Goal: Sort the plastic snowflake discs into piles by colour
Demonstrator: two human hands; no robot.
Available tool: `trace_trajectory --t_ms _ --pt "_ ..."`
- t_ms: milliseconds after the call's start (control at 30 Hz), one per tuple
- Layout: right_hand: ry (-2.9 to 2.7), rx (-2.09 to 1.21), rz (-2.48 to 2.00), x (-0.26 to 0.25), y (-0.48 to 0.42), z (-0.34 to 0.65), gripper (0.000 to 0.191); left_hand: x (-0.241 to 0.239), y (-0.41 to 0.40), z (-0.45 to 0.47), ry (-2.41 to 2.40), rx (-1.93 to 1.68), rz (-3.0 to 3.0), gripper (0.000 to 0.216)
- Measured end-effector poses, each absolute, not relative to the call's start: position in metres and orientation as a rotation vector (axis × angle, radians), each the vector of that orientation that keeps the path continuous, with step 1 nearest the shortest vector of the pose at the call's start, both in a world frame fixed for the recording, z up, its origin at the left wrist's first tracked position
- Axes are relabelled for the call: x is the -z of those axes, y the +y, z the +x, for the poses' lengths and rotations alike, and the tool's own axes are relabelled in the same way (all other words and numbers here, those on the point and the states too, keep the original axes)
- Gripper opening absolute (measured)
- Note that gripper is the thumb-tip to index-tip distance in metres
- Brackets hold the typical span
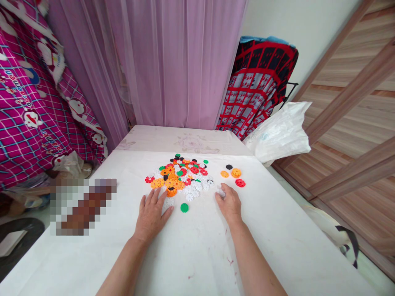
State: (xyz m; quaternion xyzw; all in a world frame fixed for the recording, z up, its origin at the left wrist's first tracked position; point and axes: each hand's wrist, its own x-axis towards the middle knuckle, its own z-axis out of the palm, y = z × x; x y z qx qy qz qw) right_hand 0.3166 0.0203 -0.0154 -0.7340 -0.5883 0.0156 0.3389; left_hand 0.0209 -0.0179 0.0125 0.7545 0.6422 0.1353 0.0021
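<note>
A heap of small plastic snowflake discs (180, 176) in orange, red, green, black and white lies in the middle of the white table (191, 255). My left hand (151, 213) rests flat on the cloth just below the heap, fingers spread and touching white discs. My right hand (228, 202) sits to the right of the heap with its fingers curled onto a white disc (221, 190). A single green disc (184, 207) lies between the two hands. Off to the right lie orange discs (236, 172), a black disc (228, 167) and a red disc (240, 183).
A pink curtain (173, 61) hangs behind the table. A patterned magenta blanket (31, 102) is at the left, a red checked cloth (259, 82) and a white plastic bag (282, 133) at the back right. Wooden panelling (361, 123) runs along the right.
</note>
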Motion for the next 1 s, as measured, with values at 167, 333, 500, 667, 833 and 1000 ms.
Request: trace_trajectory --t_ms 167,333,500,667,833,1000 --pt "-1.530 -0.044 -1.908 0.0167 0.0217 0.3174 0.040 -0.0115 -0.0180 0.0208 2.011 -0.454 2.358 0.056" --pt "-1.535 -0.025 -1.915 0.0165 0.0220 0.3174 0.040 -0.0147 -0.0184 0.0217 2.010 -0.411 2.350 0.057" --pt "-1.540 -0.009 -1.909 0.0154 0.0210 0.3166 0.041 -0.0163 -0.0188 0.0220 2.010 -0.394 2.352 0.057" --pt "-1.536 -0.011 -1.880 0.0157 0.0203 0.3160 0.041 -0.0150 -0.0187 0.0215 2.005 -0.387 2.350 0.057" --pt "-1.551 -0.010 -1.893 0.0157 0.0205 0.3163 0.040 -0.0151 -0.0187 0.0212 2.004 -0.413 2.352 0.056" --pt "-1.538 -0.009 -1.880 0.0164 0.0211 0.3165 0.039 -0.0130 -0.0184 0.0206 1.996 -0.449 2.352 0.056"
